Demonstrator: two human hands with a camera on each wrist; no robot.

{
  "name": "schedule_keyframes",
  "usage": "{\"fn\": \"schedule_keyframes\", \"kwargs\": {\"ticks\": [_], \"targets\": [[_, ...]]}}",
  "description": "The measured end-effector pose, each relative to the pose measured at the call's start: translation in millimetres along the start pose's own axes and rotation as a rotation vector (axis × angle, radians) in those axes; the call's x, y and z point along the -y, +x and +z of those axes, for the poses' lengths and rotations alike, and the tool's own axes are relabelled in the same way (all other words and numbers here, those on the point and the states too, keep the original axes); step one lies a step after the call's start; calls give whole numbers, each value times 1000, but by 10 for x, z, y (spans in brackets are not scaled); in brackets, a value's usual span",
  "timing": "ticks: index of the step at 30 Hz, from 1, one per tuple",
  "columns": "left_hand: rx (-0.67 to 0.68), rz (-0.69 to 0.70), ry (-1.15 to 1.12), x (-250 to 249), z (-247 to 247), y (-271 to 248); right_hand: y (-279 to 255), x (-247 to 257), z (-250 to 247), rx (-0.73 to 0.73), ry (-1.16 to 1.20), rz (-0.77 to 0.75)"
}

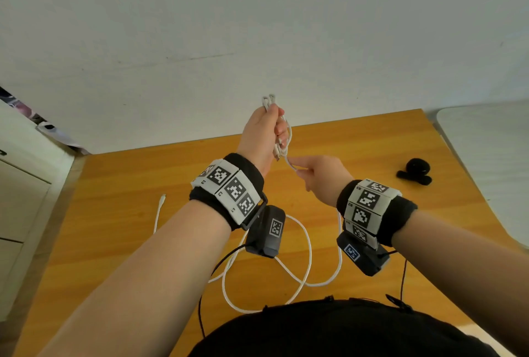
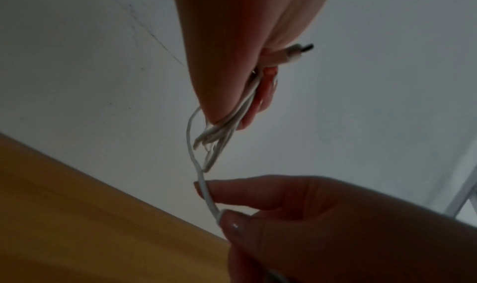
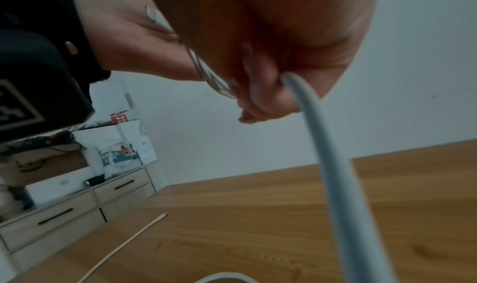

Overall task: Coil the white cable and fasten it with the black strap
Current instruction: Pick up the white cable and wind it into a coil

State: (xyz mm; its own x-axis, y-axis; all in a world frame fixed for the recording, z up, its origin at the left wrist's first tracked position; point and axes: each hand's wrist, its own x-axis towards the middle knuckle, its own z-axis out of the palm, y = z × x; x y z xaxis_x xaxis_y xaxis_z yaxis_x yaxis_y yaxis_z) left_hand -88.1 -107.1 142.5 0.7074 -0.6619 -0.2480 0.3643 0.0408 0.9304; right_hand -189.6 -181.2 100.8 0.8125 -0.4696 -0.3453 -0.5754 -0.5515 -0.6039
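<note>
Raised above the wooden table [image 1: 143, 242], my left hand [image 1: 264, 130] grips a bundle of folded loops of the white cable [image 1: 286, 139]. In the left wrist view the loops [image 2: 219, 136] hang below the fist and a plug [image 2: 296, 52] sticks out of it. Just below, my right hand [image 1: 312, 173] pinches the loose strand [image 2: 206, 191] between thumb and forefinger. The rest of the cable [image 1: 309, 245] lies in loose curves on the table, its far plug end [image 1: 162, 199] at the left. The black strap [image 1: 416, 170] lies rolled on the table at the right.
A white wall [image 1: 257, 27] stands behind the table. A drawer cabinet [image 3: 77, 206] with boxes and clutter on top stands to the left. A white surface [image 1: 486, 156] adjoins the table's right edge. Black wires from the wrist cameras hang near my body.
</note>
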Motion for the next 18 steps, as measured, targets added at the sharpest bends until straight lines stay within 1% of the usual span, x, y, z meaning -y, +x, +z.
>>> {"fn": "schedule_keyframes", "kwargs": {"ticks": [3, 5, 7, 9, 10, 12, 15, 18], "targets": [[11, 109, 223, 75, -23, -24, -9, 21, -29, -76, 63, -14], [16, 169, 357, 106, -29, -38, -31, 49, -36, -116, 58, -41], [24, 212, 471, 128, -35, -48, -39, 72, -47, -100, 40, -57], [36, 244, 571, 151, -46, -53, -42, 98, -77, -60, 76, -57], [42, 258, 623, 160, -48, -58, -41, 101, -99, -37, 139, -52], [48, 288, 734, 178, -49, -67, -56, 102, -144, 24, 357, -10], [32, 334, 859, 207, -56, -68, -89, 125, -195, 113, 663, 102], [26, 327, 906, 232, -74, -64, -106, 142, -219, 110, 782, 192]]}}
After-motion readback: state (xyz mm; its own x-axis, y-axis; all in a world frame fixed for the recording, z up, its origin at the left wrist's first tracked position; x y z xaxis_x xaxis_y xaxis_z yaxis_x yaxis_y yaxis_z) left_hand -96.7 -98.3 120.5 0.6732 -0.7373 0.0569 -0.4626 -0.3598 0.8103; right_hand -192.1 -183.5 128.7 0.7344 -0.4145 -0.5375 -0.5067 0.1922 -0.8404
